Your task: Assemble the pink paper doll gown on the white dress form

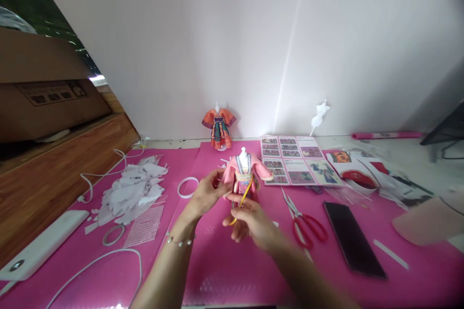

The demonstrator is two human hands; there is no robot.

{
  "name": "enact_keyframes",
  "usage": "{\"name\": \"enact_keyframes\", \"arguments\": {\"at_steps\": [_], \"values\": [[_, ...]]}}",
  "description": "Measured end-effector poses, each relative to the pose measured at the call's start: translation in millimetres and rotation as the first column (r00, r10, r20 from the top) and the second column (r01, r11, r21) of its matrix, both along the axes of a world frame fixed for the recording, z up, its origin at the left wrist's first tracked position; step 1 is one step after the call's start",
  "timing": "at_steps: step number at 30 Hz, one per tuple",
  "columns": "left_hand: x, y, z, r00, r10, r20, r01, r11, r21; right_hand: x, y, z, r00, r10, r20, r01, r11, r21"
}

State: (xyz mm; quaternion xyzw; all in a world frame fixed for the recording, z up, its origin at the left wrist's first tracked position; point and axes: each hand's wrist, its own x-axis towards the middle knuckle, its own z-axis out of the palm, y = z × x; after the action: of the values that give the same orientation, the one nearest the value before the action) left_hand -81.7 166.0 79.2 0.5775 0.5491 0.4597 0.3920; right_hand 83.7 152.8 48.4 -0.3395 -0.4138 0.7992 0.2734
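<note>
A small white mannequin in a pink paper robe [245, 170] stands on the pink mat [217, 260] in front of me. My left hand [206, 193] pinches the robe's left sleeve, fingers closed on it. Just below the figure, my right hand [250, 222] is closed on a thin yellow ribbon [243, 198] that runs up to the figure's waist. A bead bracelet sits on my left wrist.
Red-handled scissors [306, 224] and a black phone [353, 239] lie to the right. An instruction sheet [297, 159] lies behind. A finished orange-robed figure [219, 128] and a bare white mannequin [319, 115] stand by the wall. Paper scraps [132, 188], tape rings and a white power bank [39, 244] lie left.
</note>
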Motion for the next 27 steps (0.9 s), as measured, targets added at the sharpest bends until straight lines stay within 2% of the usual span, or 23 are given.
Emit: {"name": "enact_keyframes", "arguments": {"at_steps": [7, 14, 18, 22, 27], "values": [[5, -4, 10.6, 0.984, -0.019, 0.179, 0.038, 0.994, -0.104, -21, -1, -3.9, 0.997, 0.025, -0.077, -0.030, 0.998, -0.059], [2, -2, 13.9, 0.984, -0.007, 0.180, 0.029, 0.992, -0.119, -32, 6, -3.4, 0.997, 0.079, -0.007, -0.079, 0.993, -0.089], [-3, 0, 14.3, 0.987, -0.005, 0.158, 0.026, 0.991, -0.131, -21, 2, 0.2, 0.995, 0.038, 0.095, -0.042, 0.998, 0.037], [-8, 2, 15.5, 0.994, 0.038, 0.104, -0.022, 0.989, -0.149, 0, 2, 6.4, 0.991, 0.015, 0.130, -0.043, 0.977, 0.210], [-11, 7, 13.6, 0.980, 0.034, 0.194, -0.004, 0.988, -0.152, 15, 10, 13.4, 0.990, 0.075, 0.121, -0.112, 0.934, 0.340]]}}
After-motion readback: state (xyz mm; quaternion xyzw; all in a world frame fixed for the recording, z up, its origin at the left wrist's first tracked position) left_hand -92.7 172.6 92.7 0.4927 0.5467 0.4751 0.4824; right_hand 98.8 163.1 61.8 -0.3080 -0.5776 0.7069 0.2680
